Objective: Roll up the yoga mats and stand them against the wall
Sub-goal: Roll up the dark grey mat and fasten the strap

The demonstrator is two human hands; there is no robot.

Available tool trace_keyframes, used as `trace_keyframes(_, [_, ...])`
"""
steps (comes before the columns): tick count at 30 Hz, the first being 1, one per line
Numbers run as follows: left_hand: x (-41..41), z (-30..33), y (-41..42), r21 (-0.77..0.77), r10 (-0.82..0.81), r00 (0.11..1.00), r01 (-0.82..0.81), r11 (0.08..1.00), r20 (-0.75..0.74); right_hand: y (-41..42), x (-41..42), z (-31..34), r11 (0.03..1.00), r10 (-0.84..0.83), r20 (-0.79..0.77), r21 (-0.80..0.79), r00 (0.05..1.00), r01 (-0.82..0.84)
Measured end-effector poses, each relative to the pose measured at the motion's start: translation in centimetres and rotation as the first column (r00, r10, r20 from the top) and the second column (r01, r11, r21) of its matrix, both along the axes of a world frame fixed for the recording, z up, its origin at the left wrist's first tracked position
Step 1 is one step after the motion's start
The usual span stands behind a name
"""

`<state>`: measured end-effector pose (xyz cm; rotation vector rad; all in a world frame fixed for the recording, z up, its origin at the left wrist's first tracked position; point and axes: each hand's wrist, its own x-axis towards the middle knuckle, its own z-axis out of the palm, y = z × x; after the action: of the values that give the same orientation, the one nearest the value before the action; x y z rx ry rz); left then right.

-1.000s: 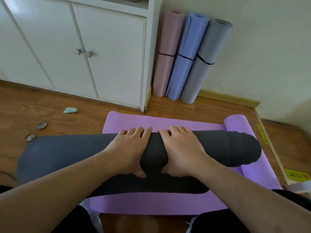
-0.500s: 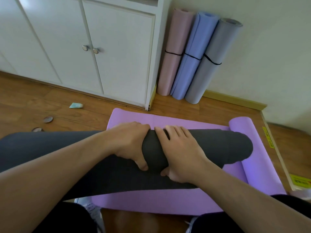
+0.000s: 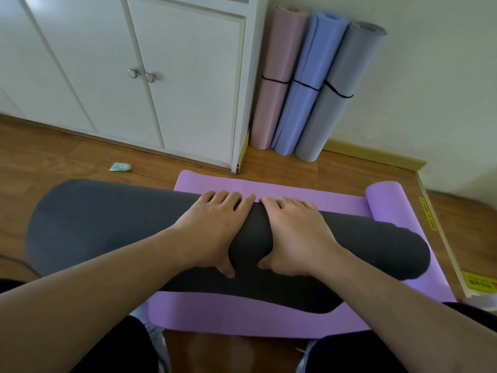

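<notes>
A dark grey yoga mat [image 3: 107, 224], mostly rolled into a thick roll, lies across a flat purple mat [image 3: 242, 316] on the wooden floor. A short flat strip of it shows on my side. My left hand [image 3: 215, 230] and my right hand [image 3: 295, 235] sit side by side on the middle of the roll. Their fingers wrap over its top and their thumbs press its near side. The purple mat's right end [image 3: 384, 203] is curled into a small roll. Pink [image 3: 277, 76], blue [image 3: 309, 84] and grey [image 3: 338, 95] rolled mats stand against the wall, each with a black band.
A white cabinet [image 3: 188, 90] with two knobbed doors stands at the back left, beside the standing rolls. A small teal scrap [image 3: 120, 166] lies on the floor. A wooden ledge with yellow labels [image 3: 478, 284] runs along the right. My knees are at the bottom edge.
Half a second ago my left hand was curled tightly on the roll. Now both hands lie spread over its top again, and the roll has turned slightly away from me.
</notes>
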<state>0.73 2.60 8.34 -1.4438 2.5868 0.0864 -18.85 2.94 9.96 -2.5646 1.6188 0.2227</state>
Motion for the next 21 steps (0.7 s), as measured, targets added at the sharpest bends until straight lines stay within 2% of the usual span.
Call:
trace_keyframes(7, [-0.3,-0.7,-0.6,-0.050,-0.012,1.000,0.012,0.999,-0.007,0.3,0.2,0.2,1.000,-0.008,0.022,0.012,1.000,0.008])
trace_keyframes(14, [0.1,1.9,-1.6,0.169,0.124,0.989,-0.108,0.980,-0.087,1.4,0.9,1.2,0.994,0.087,-0.137,-0.057,0.987,-0.096])
trace_keyframes(21, [0.3,2.5,-1.4,0.150,0.139,0.984,-0.122,0.981,-0.112,0.7,0.5,0.6,0.982,0.126,-0.068,-0.131,0.990,-0.135])
